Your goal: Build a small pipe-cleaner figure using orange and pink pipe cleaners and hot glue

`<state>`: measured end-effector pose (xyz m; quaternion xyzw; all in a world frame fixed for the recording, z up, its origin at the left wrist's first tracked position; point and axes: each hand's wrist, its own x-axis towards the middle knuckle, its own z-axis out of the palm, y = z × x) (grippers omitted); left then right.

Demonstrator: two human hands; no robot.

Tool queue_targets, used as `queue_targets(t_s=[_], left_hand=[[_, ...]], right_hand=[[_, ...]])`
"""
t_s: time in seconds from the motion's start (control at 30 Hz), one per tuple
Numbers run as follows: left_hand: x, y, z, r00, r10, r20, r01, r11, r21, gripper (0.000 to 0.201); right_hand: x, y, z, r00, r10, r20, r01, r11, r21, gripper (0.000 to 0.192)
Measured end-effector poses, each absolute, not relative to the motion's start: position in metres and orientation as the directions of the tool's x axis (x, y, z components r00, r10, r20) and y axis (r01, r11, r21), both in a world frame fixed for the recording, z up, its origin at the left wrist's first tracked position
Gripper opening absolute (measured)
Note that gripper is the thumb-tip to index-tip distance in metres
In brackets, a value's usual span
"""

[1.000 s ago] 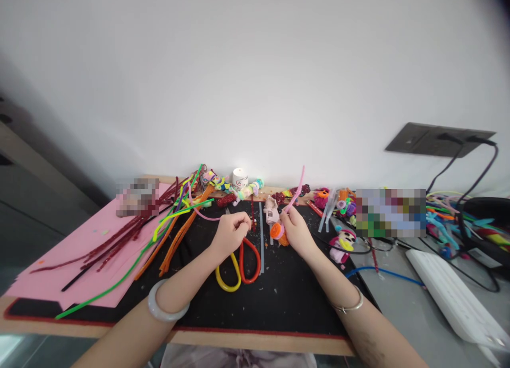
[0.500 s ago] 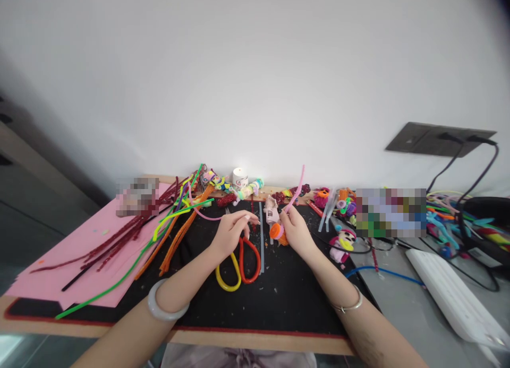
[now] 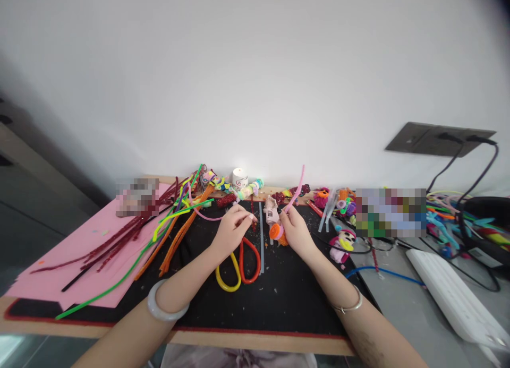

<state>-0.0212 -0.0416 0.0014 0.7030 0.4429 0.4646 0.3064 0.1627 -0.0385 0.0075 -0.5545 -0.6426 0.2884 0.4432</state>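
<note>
Our right hand (image 3: 294,231) pinches the pink stem (image 3: 295,191) (orange coil beneath); left hand (image 3: 230,230) hovers over the scissors (image 3: 239,264), fingers loosely together, holding nothing we can see.

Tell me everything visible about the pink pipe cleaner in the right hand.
The pink pipe cleaner is a thin, fuzzy, light pink stem, seemingly wire-cored chenille. It rises from the right hand, leaning up and to the right, its free tip ending in front of the white wall. The fingers pinch its lower end, just above an orange and pink coil held at the same hand over the black mat. Whether stem and coil are one piece cannot be told.
</note>
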Motion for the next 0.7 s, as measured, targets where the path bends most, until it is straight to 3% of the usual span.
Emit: queue_targets(t_s=[0.37, 0.6, 0.7], left_hand=[[-0.017, -0.049, 0.007, 0.328, 0.846, 0.421, 0.336, -0.521, 0.785, 0.014], [-0.012, -0.058, 0.007, 0.460, 0.814, 0.355, 0.271, -0.510, 0.816, 0.016], [-0.010, -0.062, 0.009, 0.507, 0.776, 0.375, 0.248, -0.548, 0.799, 0.007]], right_hand=[[0.161, -0.042, 0.007, -0.014, 0.954, 0.300, 0.537, 0.260, -0.803, 0.016], [0.159, -0.048, 0.010, -0.053, 0.939, 0.340, 0.630, 0.295, -0.718, 0.014], [0.157, -0.050, 0.010, -0.072, 0.927, 0.368, 0.657, 0.322, -0.682, 0.013]])
